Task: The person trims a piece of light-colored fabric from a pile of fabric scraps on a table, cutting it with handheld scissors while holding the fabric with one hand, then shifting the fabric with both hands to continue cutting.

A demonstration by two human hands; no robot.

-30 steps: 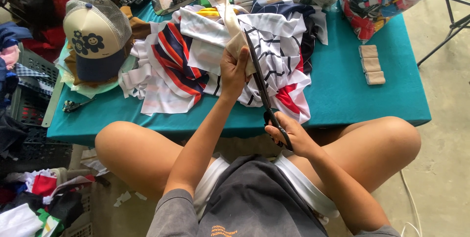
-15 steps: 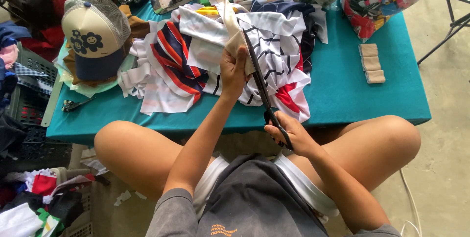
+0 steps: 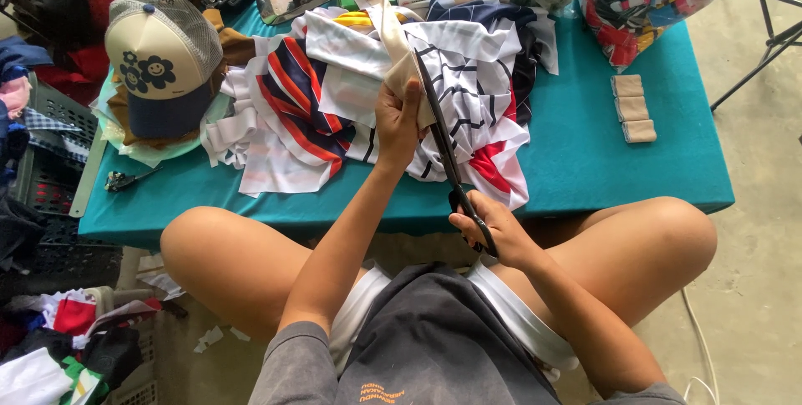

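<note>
On a teal table (image 3: 585,163) over concrete floor (image 3: 752,288), left hand (image 3: 397,121) pinches beige strip (image 3: 393,37), right hand (image 3: 493,225) grips scissors (image 3: 439,133).

Seated with bare knees spread wide, the person extends the left arm toward twelve o'clock, left hand (image 3: 398,121) pinched shut with fingers curled. The right hand (image 3: 493,225), lower at four o'clock from it, is clenched, forearm angling back toward five o'clock
</note>
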